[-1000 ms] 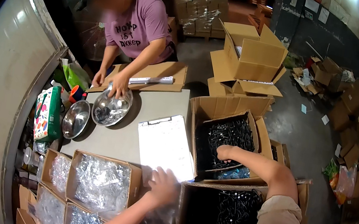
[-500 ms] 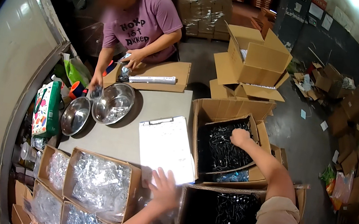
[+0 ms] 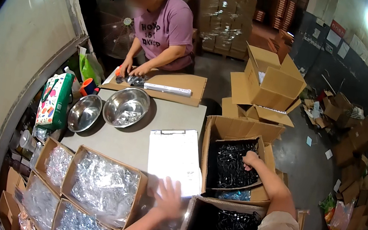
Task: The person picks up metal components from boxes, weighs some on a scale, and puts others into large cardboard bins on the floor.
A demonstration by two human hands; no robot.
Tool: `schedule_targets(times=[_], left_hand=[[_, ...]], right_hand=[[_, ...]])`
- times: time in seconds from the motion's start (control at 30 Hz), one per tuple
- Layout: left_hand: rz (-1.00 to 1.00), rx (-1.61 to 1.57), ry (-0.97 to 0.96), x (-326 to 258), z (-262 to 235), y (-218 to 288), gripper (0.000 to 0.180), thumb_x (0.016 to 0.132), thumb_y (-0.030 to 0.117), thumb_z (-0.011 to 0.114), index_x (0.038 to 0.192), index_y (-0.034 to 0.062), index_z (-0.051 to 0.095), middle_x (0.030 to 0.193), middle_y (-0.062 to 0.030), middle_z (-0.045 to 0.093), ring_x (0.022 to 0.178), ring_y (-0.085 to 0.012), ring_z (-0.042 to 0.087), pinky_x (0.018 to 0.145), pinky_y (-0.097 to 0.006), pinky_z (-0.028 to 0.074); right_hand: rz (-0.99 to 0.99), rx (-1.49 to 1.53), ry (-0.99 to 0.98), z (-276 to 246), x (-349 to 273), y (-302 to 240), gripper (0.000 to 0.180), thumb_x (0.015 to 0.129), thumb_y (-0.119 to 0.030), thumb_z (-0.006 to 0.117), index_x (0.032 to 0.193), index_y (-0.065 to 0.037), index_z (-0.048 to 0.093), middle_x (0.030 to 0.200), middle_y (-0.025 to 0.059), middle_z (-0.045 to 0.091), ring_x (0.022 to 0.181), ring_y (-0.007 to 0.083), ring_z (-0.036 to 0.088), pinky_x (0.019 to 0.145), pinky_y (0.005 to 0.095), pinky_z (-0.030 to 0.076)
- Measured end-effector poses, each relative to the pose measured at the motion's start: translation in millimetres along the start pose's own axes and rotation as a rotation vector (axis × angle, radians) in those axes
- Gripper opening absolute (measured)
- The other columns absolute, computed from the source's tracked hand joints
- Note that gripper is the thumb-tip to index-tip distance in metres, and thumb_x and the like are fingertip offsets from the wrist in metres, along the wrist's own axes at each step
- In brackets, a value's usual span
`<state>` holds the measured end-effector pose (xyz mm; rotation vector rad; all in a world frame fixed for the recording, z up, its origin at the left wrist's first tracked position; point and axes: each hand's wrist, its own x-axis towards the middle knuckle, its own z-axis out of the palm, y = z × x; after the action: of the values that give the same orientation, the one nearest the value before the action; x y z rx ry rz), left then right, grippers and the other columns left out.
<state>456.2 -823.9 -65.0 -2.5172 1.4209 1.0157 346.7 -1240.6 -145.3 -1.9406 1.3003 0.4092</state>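
My right hand [image 3: 249, 160] reaches into the far cardboard box, its fingers curled down at the thin, dark, wire-like metal pieces [image 3: 229, 160]. What sits between those fingers is too small to make out. Spread fingers show on my left hand [image 3: 168, 199], slightly blurred, over the lower edge of a clipboard with white papers [image 3: 173, 156]. Whether it touches the papers I cannot tell. A nearer box [image 3: 193, 211] beside my right forearm holds more of the dark pieces.
Cardboard trays of clear plastic packets [image 3: 105, 182] stand at the near left. Two steel bowls, one empty [image 3: 83, 114] and one with small packets [image 3: 124, 99], sit farther back. Across the table, a co-worker [image 3: 168, 31] handles dark packets on flat cardboard [image 3: 197, 88]. Open cartons [image 3: 269, 85] stand behind.
The whole view has shifted. The co-worker's hand has moved from beside the bowls to the cardboard, so both hands are together there. My right hand stays in the far box, my left by the clipboard.
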Motion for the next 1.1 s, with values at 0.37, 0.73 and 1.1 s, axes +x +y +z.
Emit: schedule_targets(times=[0.37,0.73,1.1], left_hand=[[-0.009,-0.102,-0.01,0,-10,-13,0.118,0.082,0.037,0.069,0.149,-0.0011,-0.02,0.147,-0.0372,-0.03,0.132,-0.0602,-0.03,0.102,-0.078,0.005],[-0.01,-0.03,0.154,3,12,-11,0.12,0.078,0.046,0.072,0.153,0.0038,-0.011,0.155,-0.0319,-0.016,0.141,-0.0565,-0.014,0.104,-0.074,0.021],[-0.065,-0.105,0.106,-5,11,-21,0.123,0.076,0.04,0.075,0.153,0.0091,-0.015,0.156,-0.0256,-0.023,0.141,-0.0522,-0.02,0.104,-0.074,0.018]], right_hand=[[-0.257,-0.452,0.033,-56,-73,-121,0.022,0.079,-0.006,0.052,0.068,0.004,0.066,0.063,0.0168,0.067,0.049,0.0259,0.065,0.052,0.0372,0.055],[-1.128,0.471,0.071,40,-88,-424,0.012,0.09,-0.013,0.058,0.087,-0.001,0.059,0.064,0.0103,0.066,0.057,0.0188,0.066,0.055,0.033,0.051],[-1.194,0.169,0.021,146,-122,-441,0.071,0.078,-0.019,0.07,0.136,0.007,0.039,0.129,0.0278,0.055,0.119,0.0355,0.056,0.098,0.0386,0.045]])
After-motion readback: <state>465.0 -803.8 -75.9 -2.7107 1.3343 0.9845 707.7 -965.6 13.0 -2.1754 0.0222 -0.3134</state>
